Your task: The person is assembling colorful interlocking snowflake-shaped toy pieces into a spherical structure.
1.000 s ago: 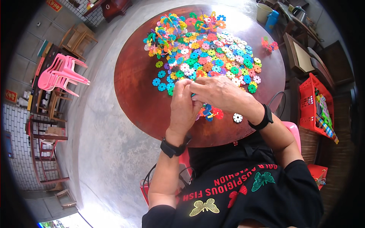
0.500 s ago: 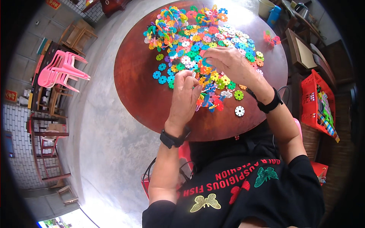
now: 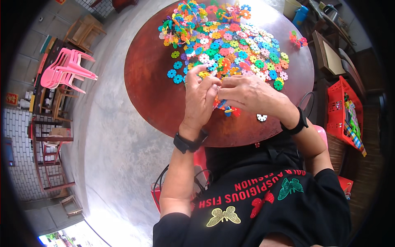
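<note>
Over the near part of the round table, my left hand [image 3: 197,96] is closed, its thumb and fingertips pinched together. Just below the fingers shows a cluster of interlocked flower-shaped plastic discs [image 3: 228,110] in blue, yellow and red, which the left hand appears to hold; most of it is hidden. My right hand [image 3: 257,94] meets the left one at the fingertips, its fingers bent and pressed together. Whatever lies between the right fingertips is covered. Beyond both hands spreads a pile of loose notched discs [image 3: 259,64] in many colours. One white disc [image 3: 261,117] lies apart beside my right wrist.
The brown round table [image 3: 152,90] carries joined disc clusters [image 3: 185,22] at its far left and a small red-pink cluster [image 3: 298,40] at far right. Pink plastic chairs [image 3: 68,70] stand left. A red crate [image 3: 339,111] is at right.
My right hand has come back from the pile, moving nearer and to the left, and now meets my left hand. The left hand stays in nearly the same place. The view has shifted slightly.
</note>
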Available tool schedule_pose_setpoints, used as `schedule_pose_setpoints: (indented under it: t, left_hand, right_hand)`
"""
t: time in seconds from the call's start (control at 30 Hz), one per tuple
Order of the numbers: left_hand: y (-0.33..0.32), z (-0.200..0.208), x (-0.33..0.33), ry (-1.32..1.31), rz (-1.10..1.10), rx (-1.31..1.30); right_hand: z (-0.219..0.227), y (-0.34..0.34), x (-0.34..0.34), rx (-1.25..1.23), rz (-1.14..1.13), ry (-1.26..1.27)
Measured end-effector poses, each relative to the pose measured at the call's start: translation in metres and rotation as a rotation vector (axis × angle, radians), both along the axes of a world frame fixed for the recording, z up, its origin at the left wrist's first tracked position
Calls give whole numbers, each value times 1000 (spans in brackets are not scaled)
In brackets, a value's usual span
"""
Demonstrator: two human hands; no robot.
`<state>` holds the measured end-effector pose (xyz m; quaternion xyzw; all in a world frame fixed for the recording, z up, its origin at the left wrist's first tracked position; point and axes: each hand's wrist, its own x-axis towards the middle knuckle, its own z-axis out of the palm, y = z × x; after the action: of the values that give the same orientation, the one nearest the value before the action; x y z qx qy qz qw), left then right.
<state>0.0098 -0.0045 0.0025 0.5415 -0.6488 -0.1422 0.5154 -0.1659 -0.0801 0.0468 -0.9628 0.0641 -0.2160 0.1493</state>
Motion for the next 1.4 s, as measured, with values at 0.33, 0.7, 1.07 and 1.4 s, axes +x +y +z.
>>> schedule_pose_setpoints:
  t: [0.33, 0.7, 1.07, 1.4]
  left_hand:
    - [-1, 2, -8, -363, 49, -145]
    - [-1, -8, -10, -182, -34, -41]
    - [-5, -10, -6, -350, 42, -45]
    - [-4, -7, 3, -136, 173, 15]
  right_hand:
    - [0, -9, 5, 56, -156, -65]
    - [11, -8, 15, 16, -21, 26]
    - [5, -15, -2, -211, -28, -169]
    - [-6, -72, -23, 34, -345, -247]
